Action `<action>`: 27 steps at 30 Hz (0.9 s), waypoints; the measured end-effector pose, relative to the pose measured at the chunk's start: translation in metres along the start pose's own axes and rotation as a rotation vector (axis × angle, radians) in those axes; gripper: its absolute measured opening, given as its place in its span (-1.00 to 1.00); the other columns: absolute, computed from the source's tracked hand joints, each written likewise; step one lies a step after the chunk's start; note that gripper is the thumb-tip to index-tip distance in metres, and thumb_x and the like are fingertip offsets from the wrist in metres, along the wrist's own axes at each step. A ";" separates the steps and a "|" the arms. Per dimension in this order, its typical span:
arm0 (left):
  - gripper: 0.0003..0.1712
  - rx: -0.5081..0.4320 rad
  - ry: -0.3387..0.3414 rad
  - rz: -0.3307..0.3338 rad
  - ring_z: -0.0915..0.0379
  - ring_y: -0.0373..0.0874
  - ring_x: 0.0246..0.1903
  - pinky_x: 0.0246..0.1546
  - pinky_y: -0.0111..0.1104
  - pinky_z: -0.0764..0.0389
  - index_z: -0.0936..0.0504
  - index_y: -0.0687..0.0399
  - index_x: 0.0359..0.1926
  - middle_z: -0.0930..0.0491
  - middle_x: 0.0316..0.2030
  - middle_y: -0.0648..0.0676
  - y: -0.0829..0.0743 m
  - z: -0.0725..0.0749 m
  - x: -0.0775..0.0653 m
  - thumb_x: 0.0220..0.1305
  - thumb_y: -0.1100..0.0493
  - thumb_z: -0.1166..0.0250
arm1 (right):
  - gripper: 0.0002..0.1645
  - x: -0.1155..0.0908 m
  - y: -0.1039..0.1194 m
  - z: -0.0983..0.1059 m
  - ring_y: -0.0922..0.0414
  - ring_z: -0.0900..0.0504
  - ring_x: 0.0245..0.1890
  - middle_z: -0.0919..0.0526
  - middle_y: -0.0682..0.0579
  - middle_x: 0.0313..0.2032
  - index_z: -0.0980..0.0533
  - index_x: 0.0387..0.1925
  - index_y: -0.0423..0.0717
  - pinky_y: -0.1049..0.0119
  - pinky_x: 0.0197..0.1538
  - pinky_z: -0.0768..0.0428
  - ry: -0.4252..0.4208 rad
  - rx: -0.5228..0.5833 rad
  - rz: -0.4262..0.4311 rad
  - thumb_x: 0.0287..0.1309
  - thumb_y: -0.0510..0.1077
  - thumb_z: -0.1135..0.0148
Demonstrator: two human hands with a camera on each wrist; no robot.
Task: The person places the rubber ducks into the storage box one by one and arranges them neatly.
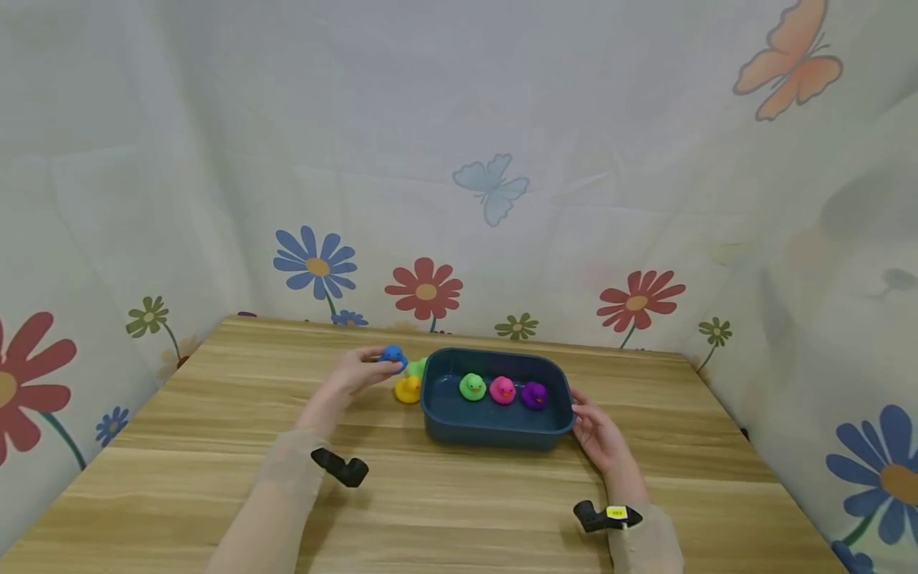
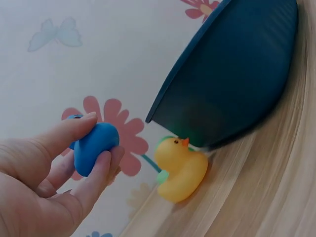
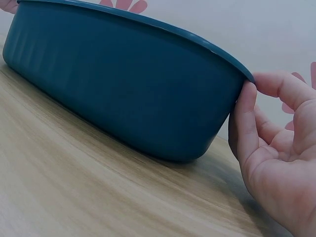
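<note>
My left hand (image 1: 350, 375) pinches a blue rubber duck (image 1: 392, 359) between thumb and fingers, above the table and left of a dark teal plastic basin (image 1: 495, 438). In the left wrist view the blue duck (image 2: 96, 148) is clear of the wood. Below it a yellow duck (image 1: 408, 390) stands beside the basin, partly hiding a light green duck (image 1: 416, 367). Inside the basin sit a green duck (image 1: 472, 387), a pink duck (image 1: 503, 390) and a purple duck (image 1: 534, 395). My right hand (image 3: 276, 143) grips the basin's rim at its right end with thumb and forefinger.
The wood-grained table (image 1: 387, 510) carries the basin near its far edge. Behind and at both sides hangs a pale cloth (image 1: 402, 119) printed with flowers and butterflies. Each sleeve has a black wrist device, one on the left (image 1: 340, 467), one on the right (image 1: 606, 517).
</note>
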State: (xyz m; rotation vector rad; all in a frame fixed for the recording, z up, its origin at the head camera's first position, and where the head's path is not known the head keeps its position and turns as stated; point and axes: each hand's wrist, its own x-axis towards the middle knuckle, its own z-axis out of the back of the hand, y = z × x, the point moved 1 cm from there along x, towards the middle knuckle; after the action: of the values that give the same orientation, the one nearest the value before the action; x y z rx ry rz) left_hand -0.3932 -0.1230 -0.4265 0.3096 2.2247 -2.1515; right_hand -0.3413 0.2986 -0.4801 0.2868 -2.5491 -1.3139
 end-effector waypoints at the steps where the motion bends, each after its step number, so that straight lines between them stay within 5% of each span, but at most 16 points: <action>1: -0.26 -0.001 -0.003 0.005 -0.64 -0.19 -0.13 0.27 -0.13 -0.40 -0.24 0.40 0.39 -0.34 0.28 0.44 0.000 -0.002 0.000 0.24 0.35 -0.32 | -0.53 0.000 0.000 0.000 0.27 -0.63 -0.19 -0.60 0.08 -0.11 -0.38 0.06 -0.11 0.52 -0.07 -0.60 -0.002 0.005 0.000 0.38 -0.46 0.41; 14: -0.27 0.021 0.112 -0.007 -0.45 0.10 0.23 0.28 -0.17 -0.39 -0.17 0.37 0.43 -0.35 0.31 0.39 -0.006 -0.036 -0.003 0.33 0.28 -0.26 | -0.50 0.001 0.001 -0.001 0.28 -0.63 -0.17 -0.61 0.11 -0.11 -0.41 0.04 -0.08 0.54 -0.07 -0.60 0.002 -0.003 -0.006 0.39 -0.46 0.43; 27: -0.35 -0.010 0.170 -0.038 -0.48 0.13 0.20 0.24 -0.15 -0.43 -0.27 0.40 0.37 -0.42 0.25 0.37 -0.012 -0.113 -0.002 0.33 0.30 -0.24 | -0.51 0.002 0.000 0.002 0.27 -0.63 -0.19 -0.61 0.10 -0.11 -0.41 0.04 -0.09 0.54 -0.09 -0.60 0.005 0.005 0.001 0.38 -0.47 0.41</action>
State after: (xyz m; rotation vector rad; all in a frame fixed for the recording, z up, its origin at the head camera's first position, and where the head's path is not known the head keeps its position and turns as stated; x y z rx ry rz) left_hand -0.3804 -0.0111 -0.4098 0.4699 2.3468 -2.2094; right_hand -0.3437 0.2995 -0.4809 0.2896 -2.5483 -1.3052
